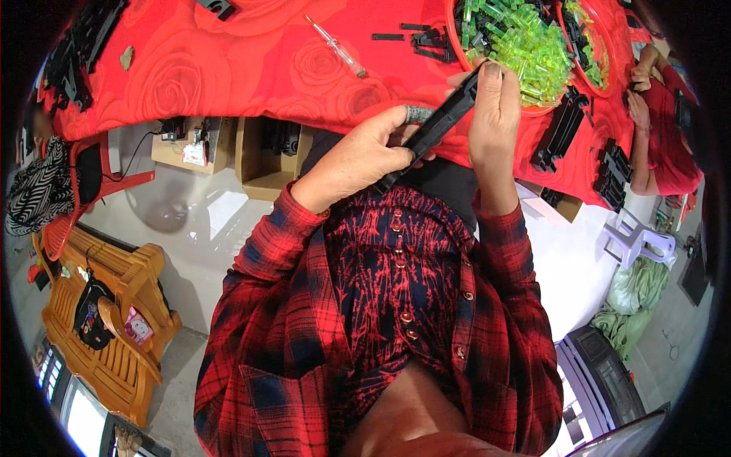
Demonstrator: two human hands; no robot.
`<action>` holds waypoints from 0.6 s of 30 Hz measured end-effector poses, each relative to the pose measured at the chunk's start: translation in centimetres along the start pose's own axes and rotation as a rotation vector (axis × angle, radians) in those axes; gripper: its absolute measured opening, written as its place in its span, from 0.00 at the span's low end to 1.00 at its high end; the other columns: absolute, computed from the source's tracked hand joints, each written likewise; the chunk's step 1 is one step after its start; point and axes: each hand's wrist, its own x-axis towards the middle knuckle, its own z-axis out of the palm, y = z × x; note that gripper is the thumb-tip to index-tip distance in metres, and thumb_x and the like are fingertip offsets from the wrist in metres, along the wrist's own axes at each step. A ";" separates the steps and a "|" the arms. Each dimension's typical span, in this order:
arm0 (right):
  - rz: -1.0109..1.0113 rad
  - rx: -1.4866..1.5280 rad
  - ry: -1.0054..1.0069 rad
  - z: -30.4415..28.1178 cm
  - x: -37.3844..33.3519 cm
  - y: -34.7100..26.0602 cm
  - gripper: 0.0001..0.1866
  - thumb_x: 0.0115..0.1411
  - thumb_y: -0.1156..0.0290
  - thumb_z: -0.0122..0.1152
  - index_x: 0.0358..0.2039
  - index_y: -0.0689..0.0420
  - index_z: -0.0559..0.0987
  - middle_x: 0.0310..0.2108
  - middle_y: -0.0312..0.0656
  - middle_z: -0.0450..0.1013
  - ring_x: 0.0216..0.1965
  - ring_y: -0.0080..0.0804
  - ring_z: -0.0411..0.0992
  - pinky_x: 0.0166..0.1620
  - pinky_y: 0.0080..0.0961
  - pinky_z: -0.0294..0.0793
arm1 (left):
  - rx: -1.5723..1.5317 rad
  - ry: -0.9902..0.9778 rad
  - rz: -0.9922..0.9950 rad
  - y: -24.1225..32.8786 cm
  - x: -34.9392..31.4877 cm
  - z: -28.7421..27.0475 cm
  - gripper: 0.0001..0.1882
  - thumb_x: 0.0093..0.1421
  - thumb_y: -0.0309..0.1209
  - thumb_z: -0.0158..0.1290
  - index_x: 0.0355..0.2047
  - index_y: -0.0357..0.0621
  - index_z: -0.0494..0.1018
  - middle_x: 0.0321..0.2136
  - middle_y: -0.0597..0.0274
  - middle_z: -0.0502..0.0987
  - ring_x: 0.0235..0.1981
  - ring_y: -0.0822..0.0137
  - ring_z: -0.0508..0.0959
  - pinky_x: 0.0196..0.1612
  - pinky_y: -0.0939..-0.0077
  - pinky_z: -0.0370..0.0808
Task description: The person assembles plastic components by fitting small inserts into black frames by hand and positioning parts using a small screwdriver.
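Note:
A long black plastic part [442,120] is held slantwise between my two hands, over the near edge of the table. My left hand [367,156] grips its lower end, with the thumb on top and a grey wrapping on one finger. At the upper end, my right hand [495,107] pinches the part, its thumb lying along the tip. Just beyond my right hand stands a red basin [455,46] heaped with small clear green plastic pieces [533,65] and some black ones. A clear-handled screwdriver [339,49] lies on the red rose-patterned tablecloth [228,72].
Black plastic parts [84,53] are piled at the far left, with more [563,129] at the right edge. A second red basin [598,46] stands beside the first. Another person's arm [642,145] rests at the right. Cardboard boxes [255,171] sit beneath the table; a wooden bench [99,335] is at left.

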 end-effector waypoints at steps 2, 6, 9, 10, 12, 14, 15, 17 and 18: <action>0.022 0.047 -0.017 0.1 -0.1 0.5 0.23 0.76 0.55 0.40 0.50 0.65 0.69 0.34 0.43 0.75 0.33 0.27 0.74 0.40 0.23 0.74 | 0.012 -0.013 -0.002 0.0 0.0 -0.1 0.25 0.57 0.17 0.45 0.58 0.35 0.66 0.45 0.62 0.77 0.45 0.72 0.78 0.50 0.78 0.72; 0.029 0.078 -0.022 0.2 -0.2 0.4 0.23 0.76 0.54 0.40 0.51 0.64 0.69 0.35 0.44 0.76 0.33 0.27 0.74 0.40 0.24 0.75 | 0.040 -0.035 0.005 -0.2 0.1 -0.2 0.24 0.59 0.17 0.45 0.57 0.34 0.65 0.48 0.60 0.76 0.46 0.70 0.79 0.52 0.75 0.74; 0.019 0.103 -0.011 0.3 -0.1 0.3 0.23 0.75 0.53 0.40 0.51 0.63 0.69 0.35 0.43 0.76 0.33 0.27 0.74 0.40 0.23 0.74 | 0.099 0.009 -0.041 0.3 -0.1 0.1 0.22 0.60 0.18 0.46 0.57 0.35 0.66 0.46 0.61 0.75 0.44 0.71 0.79 0.50 0.77 0.74; 0.008 0.103 -0.003 0.4 -0.1 0.3 0.23 0.75 0.54 0.41 0.51 0.64 0.70 0.35 0.43 0.76 0.33 0.26 0.74 0.40 0.23 0.74 | 0.099 0.010 -0.040 0.2 0.0 -0.1 0.22 0.60 0.18 0.46 0.57 0.35 0.66 0.46 0.61 0.75 0.44 0.71 0.79 0.50 0.77 0.74; 0.034 0.081 0.013 0.3 0.1 0.5 0.23 0.75 0.54 0.41 0.50 0.64 0.71 0.35 0.42 0.76 0.33 0.25 0.74 0.40 0.23 0.74 | 0.091 -0.064 -0.035 0.2 0.1 -0.6 0.20 0.63 0.22 0.49 0.57 0.36 0.66 0.45 0.62 0.75 0.42 0.72 0.79 0.45 0.78 0.76; 0.056 0.060 0.027 0.0 0.4 0.9 0.22 0.75 0.55 0.41 0.49 0.64 0.73 0.35 0.41 0.76 0.33 0.24 0.73 0.41 0.22 0.73 | 0.040 -0.016 -0.068 1.1 -0.6 -0.8 0.20 0.65 0.25 0.50 0.57 0.36 0.66 0.44 0.63 0.75 0.42 0.72 0.79 0.43 0.78 0.76; 0.094 0.112 0.024 -0.3 0.7 1.2 0.21 0.75 0.56 0.42 0.49 0.64 0.74 0.35 0.41 0.77 0.34 0.24 0.73 0.42 0.22 0.73 | -0.011 0.029 -0.104 1.6 -0.9 -0.9 0.19 0.67 0.28 0.51 0.57 0.37 0.66 0.43 0.63 0.75 0.41 0.73 0.79 0.40 0.78 0.77; 0.121 0.169 0.014 -0.1 1.0 1.2 0.21 0.75 0.57 0.43 0.48 0.64 0.75 0.35 0.41 0.77 0.35 0.23 0.73 0.43 0.21 0.72 | 0.032 0.020 -0.037 1.6 -1.6 -1.4 0.20 0.70 0.35 0.50 0.57 0.38 0.66 0.42 0.62 0.76 0.37 0.74 0.78 0.34 0.81 0.76; 0.134 0.214 -0.030 0.2 1.0 0.8 0.21 0.75 0.58 0.43 0.49 0.64 0.75 0.36 0.41 0.77 0.35 0.22 0.73 0.43 0.21 0.72 | 0.086 0.048 -0.045 2.0 -2.1 -1.7 0.20 0.71 0.36 0.49 0.57 0.38 0.66 0.41 0.62 0.76 0.35 0.75 0.77 0.32 0.82 0.74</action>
